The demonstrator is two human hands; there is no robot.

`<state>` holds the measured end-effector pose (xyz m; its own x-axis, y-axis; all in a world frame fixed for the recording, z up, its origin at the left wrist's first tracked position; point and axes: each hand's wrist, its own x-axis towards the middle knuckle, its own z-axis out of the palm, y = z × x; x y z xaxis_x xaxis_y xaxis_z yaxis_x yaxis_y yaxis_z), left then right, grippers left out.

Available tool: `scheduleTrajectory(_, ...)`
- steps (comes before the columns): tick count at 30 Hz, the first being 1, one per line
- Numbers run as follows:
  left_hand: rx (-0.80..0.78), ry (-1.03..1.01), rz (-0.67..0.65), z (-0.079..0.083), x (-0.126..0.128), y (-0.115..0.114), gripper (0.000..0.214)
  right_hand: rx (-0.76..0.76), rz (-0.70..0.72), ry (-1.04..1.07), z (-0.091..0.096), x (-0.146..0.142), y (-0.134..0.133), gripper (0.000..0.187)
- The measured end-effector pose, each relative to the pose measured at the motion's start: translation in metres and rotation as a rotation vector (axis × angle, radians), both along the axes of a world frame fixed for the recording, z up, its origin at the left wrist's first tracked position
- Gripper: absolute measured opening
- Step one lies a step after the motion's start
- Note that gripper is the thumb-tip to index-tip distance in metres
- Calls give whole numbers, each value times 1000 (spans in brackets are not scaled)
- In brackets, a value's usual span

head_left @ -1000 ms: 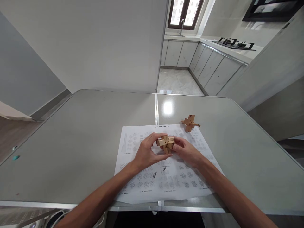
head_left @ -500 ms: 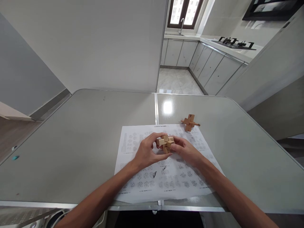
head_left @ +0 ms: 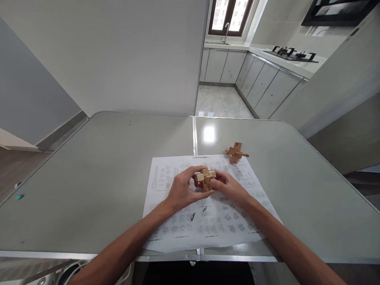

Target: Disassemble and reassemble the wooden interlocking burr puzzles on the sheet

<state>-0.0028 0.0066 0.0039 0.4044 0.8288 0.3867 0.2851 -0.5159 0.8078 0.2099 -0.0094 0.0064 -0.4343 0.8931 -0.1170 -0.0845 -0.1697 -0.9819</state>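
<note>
A small wooden interlocking puzzle (head_left: 206, 178) is held between both hands just above a printed instruction sheet (head_left: 178, 221). My left hand (head_left: 182, 190) grips its left side with thumb and fingers curled round it. My right hand (head_left: 230, 187) pinches its right side. A second wooden puzzle (head_left: 236, 152), cross-shaped, lies on the table past the sheet's far right corner, clear of both hands.
The grey table (head_left: 89, 178) has a metal seam down its middle and a rounded far edge. A small teal object (head_left: 19, 196) lies at the far left. Behind the table stand a white wall and a kitchen with cabinets (head_left: 267, 87).
Both hands have shifted the puzzle slightly and turned it a little; the view has nudged. The second puzzle has not moved.
</note>
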Motion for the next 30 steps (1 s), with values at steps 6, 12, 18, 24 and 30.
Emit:
scheduleTrajectory(6,-3,8,-6,0,1,-2,61,5,3,2,-2,-2,-1,50)
scheduleTrajectory(12,-155,-87,-10,5,0,2,62,61,-87,-33,0,-3,-4,52)
scheduleTrajectory(18,-199,-147,-38,5,0,2,60,274,-238,-193,-4,-7,-4,35)
scheduleTrajectory(24,-133,-76,-42,3,-1,3,59,342,-203,-260,0,-3,-3,37)
scheduleTrajectory(30,21,-31,-76,1,-2,3,61,270,-140,-206,0,2,-1,43)
